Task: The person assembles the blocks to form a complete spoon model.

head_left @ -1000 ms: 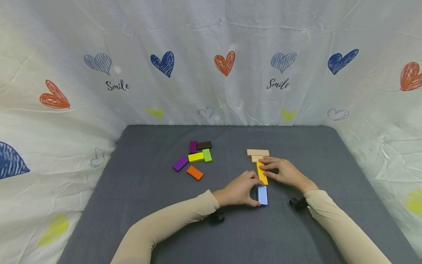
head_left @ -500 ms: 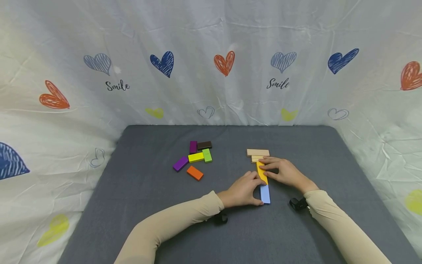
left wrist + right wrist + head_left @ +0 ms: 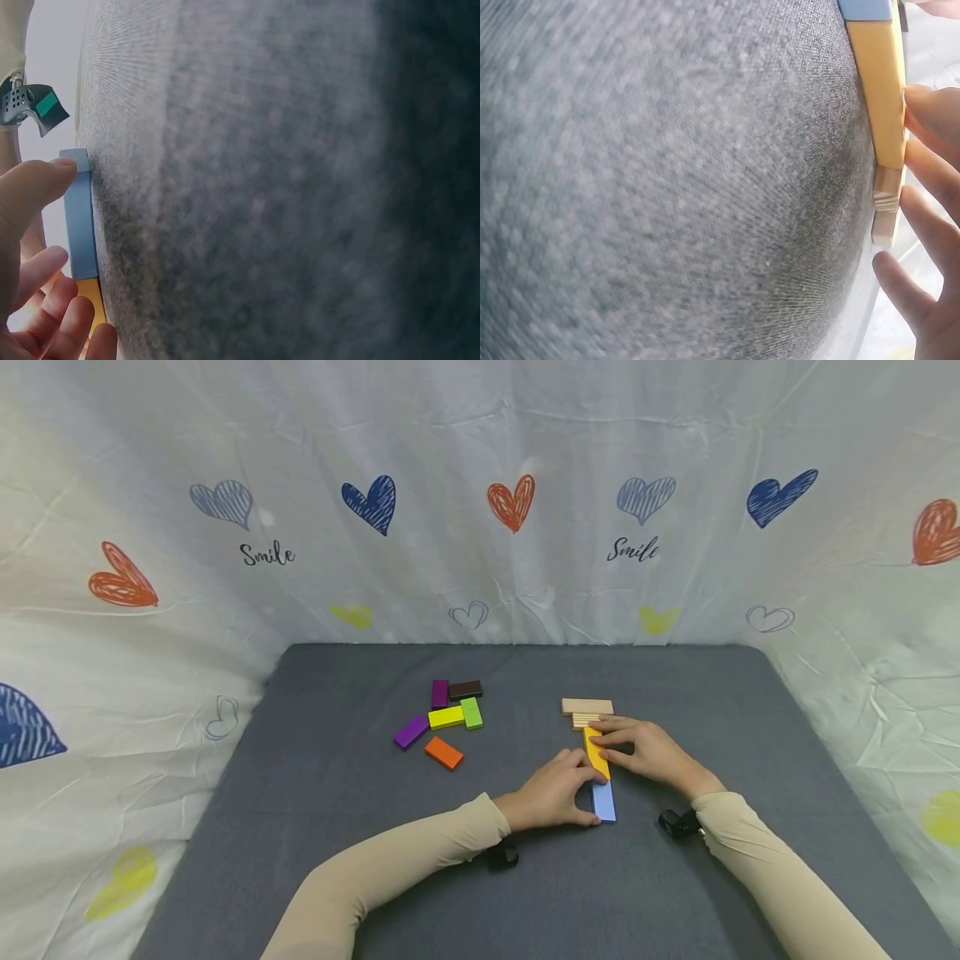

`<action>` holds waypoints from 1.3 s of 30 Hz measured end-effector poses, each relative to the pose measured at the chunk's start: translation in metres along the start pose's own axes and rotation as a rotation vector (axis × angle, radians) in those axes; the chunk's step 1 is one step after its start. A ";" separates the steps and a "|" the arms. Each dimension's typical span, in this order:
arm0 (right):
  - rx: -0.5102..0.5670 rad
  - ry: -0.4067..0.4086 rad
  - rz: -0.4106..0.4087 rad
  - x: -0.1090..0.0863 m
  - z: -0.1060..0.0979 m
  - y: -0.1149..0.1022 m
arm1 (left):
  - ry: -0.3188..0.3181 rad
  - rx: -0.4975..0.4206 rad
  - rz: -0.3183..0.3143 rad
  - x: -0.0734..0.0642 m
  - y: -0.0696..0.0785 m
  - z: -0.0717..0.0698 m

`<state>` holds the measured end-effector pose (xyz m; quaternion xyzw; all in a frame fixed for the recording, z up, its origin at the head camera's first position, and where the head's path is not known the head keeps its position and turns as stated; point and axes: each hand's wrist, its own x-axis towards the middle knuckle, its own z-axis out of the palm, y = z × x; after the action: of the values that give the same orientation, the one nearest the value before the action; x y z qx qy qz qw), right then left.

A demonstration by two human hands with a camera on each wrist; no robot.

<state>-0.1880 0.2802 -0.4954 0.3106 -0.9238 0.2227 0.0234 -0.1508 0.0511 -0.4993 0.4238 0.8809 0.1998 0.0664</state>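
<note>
Pinching blue block (image 3: pixel 603 803), touching amber block (image 3: pixel 596 752)

Head: On grey table (image 3: pixel 540 902), pinching blue block lengthwise w/ L hand (image 3: pixel 551 792) — thumb at near end, index at far end by amber block. Resting R hand (image 3: pixel 651 754), fingers spread, w/ tips on amber block, approx. in line w/ blue block & butted to it. Next, ridged block (image 3: pixel 582 721), then tan block (image 3: pixel 587 707) crosswise. Well off to L: orange block (image 3: pixel 444 752), yellow block (image 3: pixel 446 717), green block (image 3: pixel 471 713), brown block (image 3: pixel 465 691), 2 purple blocks (image 3: pixel 412 732).

L wrist: thumb against blue block's end — other fingers near joint w/ amber.

R wrist: fingertips spread along amber & ridged blocks.
</note>
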 end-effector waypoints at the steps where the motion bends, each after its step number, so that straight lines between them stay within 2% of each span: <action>1: 0.000 0.002 -0.003 0.000 0.000 0.000 | -0.002 -0.002 -0.004 0.000 0.000 0.000; 8: 0.013 -0.016 0.019 0.001 0.001 -0.001 | -0.015 -0.022 -0.030 -0.002 0.002 -0.002; 12: 0.017 -0.019 0.027 0.002 0.000 -0.003 | 0.002 -0.048 -0.052 -0.006 0.002 -0.006; 19: 0.007 -0.020 0.034 0.002 0.001 -0.003 | 0.075 -0.152 -0.108 -0.019 -0.012 -0.027; 25: -0.008 0.004 0.036 -0.004 -0.001 -0.001 | 0.171 -0.210 -0.212 -0.030 -0.036 -0.052; 32: 0.001 -0.020 0.055 -0.003 -0.001 -0.003 | 0.313 -0.283 -0.328 -0.057 -0.081 -0.076; 36: 0.006 -0.027 0.053 -0.001 -0.001 -0.003 | 0.391 -0.262 -0.404 -0.074 -0.110 -0.084; 39: 0.006 -0.030 0.051 0.000 -0.001 -0.003 | 0.406 -0.236 -0.457 -0.084 -0.131 -0.088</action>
<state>-0.1865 0.2788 -0.4936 0.2901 -0.9311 0.2211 0.0032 -0.2170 -0.1135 -0.4766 0.1562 0.9193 0.3608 -0.0190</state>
